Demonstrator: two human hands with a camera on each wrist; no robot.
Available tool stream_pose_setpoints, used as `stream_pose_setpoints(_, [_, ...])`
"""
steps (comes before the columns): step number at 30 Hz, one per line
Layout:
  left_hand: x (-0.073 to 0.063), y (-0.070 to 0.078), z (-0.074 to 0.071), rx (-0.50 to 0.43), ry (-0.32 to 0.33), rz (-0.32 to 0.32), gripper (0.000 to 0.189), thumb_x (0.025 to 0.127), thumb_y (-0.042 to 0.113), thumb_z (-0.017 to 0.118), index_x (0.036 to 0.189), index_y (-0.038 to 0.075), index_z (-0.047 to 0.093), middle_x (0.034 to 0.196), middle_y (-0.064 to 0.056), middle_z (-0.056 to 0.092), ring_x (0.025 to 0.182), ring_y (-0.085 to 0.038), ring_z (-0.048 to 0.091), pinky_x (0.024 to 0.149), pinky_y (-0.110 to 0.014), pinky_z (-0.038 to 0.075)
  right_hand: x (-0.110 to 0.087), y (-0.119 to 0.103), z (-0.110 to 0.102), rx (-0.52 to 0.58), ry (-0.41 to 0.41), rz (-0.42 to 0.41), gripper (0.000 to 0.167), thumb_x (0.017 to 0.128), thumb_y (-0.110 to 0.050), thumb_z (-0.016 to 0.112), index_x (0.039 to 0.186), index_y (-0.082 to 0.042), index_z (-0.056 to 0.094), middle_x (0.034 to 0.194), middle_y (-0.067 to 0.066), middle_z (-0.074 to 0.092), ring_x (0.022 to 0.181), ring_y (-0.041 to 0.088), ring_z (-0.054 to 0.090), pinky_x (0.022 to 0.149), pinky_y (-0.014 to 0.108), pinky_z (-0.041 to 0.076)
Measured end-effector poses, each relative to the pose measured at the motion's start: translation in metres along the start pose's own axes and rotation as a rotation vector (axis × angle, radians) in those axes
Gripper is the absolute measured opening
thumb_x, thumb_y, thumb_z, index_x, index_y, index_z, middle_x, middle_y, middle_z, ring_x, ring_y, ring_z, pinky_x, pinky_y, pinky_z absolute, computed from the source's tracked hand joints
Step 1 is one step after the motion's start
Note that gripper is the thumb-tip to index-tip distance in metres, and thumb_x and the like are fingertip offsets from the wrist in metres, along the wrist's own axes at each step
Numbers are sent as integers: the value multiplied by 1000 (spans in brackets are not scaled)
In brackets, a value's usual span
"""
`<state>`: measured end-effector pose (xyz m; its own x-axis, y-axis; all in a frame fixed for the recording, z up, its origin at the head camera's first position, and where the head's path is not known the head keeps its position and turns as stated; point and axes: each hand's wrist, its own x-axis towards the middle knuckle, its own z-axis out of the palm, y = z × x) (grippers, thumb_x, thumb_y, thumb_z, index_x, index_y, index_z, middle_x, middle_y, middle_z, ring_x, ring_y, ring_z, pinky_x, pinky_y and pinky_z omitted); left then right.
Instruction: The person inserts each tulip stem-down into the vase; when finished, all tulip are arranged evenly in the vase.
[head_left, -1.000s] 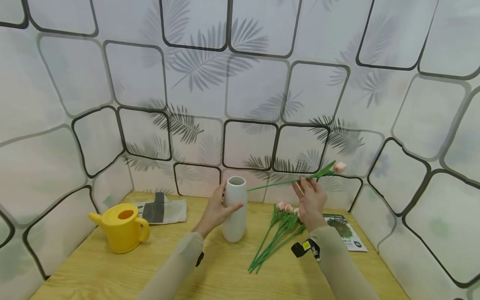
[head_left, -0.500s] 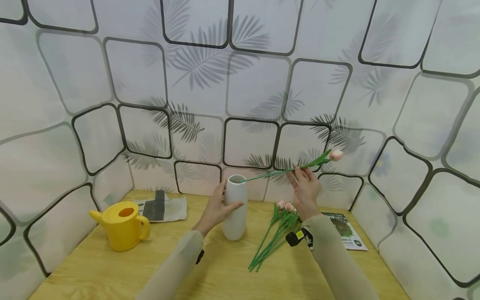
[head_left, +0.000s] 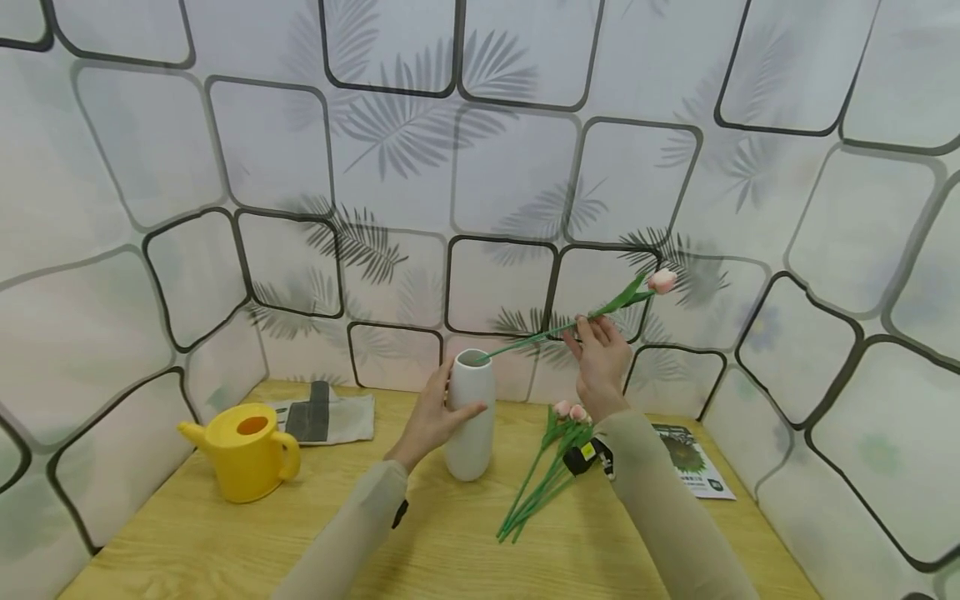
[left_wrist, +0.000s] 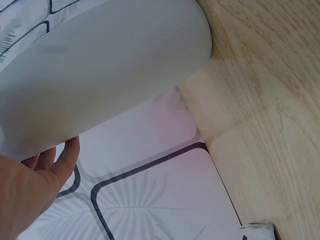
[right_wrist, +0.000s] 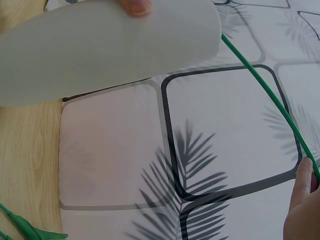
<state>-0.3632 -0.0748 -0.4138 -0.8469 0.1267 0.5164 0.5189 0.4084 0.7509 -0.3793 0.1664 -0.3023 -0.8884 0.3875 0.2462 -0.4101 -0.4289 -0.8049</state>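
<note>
A tall white vase [head_left: 471, 433] stands upright on the wooden table. My left hand [head_left: 433, 419] grips its upper part from the left, thumb across the front; in the left wrist view the fingers [left_wrist: 70, 155] curl at the vase's side. My right hand [head_left: 602, 362] pinches the green stem of a pink artificial tulip [head_left: 662, 282] just below its leaves. The tulip slants, bloom up to the right, and its stem's lower end dips into the vase's mouth. In the right wrist view the stem [right_wrist: 265, 87] runs from the vase rim to my fingertips [right_wrist: 302, 175].
Several more pink tulips [head_left: 536, 500] lie bunched on the table [head_left: 450, 550], right of the vase. A yellow watering can [head_left: 247, 458] and a folded grey-and-white cloth [head_left: 330, 419] are at left. A printed packet [head_left: 693, 462] lies at right, and a patterned backdrop [head_left: 517, 192] encloses the table.
My right hand has moved left and up, tilting the tulip more steeply. The stem's end has gone from beside the vase into its mouth. My left hand has stayed on the vase.
</note>
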Motion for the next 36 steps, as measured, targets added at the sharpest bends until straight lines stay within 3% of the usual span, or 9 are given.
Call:
stream_pose_setpoints(9, [-1, 1, 0, 2, -4, 3, 91, 84, 37, 78, 155, 13, 27, 136, -16, 50, 118, -32, 55, 89, -52, 52, 1, 0, 19, -24, -31, -49, 17, 91, -3, 67, 108, -6, 64, 94, 5, 65, 95, 19, 65, 89, 41, 56])
stream_pose_setpoints(16, [-1, 1, 1, -3, -3, 7, 91, 84, 36, 79, 155, 13, 28, 135, -16, 51, 119, -32, 55, 91, -52, 52, -4, 8, 29, -35, -103, -11, 28, 90, -6, 68, 118, -5, 66, 105, 10, 66, 100, 25, 66, 90, 40, 55])
stream_pose_setpoints(24, [-1, 0, -1, -24, -1, 14, 92, 83, 37, 79, 155, 12, 28, 136, -16, 50, 119, -33, 54, 90, -54, 51, -15, 25, 39, -135, -238, 46, 33, 92, -11, 68, 124, -6, 66, 122, 16, 63, 107, 19, 65, 88, 34, 57])
stream_pose_setpoints(28, [-1, -1, -2, -27, 0, 15, 92, 83, 38, 79, 155, 14, 28, 135, -15, 50, 118, -33, 54, 90, -54, 52, -17, 33, 43, -157, -298, 33, 30, 92, -11, 68, 122, -6, 67, 125, 23, 61, 95, 16, 69, 87, 36, 57])
stream_pose_setpoints(32, [0, -1, -1, -37, -4, 11, 91, 84, 39, 78, 155, 14, 27, 138, -14, 49, 119, -32, 54, 90, -53, 51, -19, 39, 45, -177, -332, 22, 30, 93, -11, 66, 122, -3, 67, 118, 23, 66, 84, 13, 69, 85, 36, 58])
stream_pose_setpoints(36, [0, -2, 1, -58, -18, -4, 90, 84, 40, 77, 155, 16, 28, 140, -12, 47, 119, -31, 53, 91, -52, 51, -21, 46, 44, -229, -362, 37, 30, 96, -11, 64, 124, -2, 66, 108, 11, 71, 89, 16, 69, 85, 36, 58])
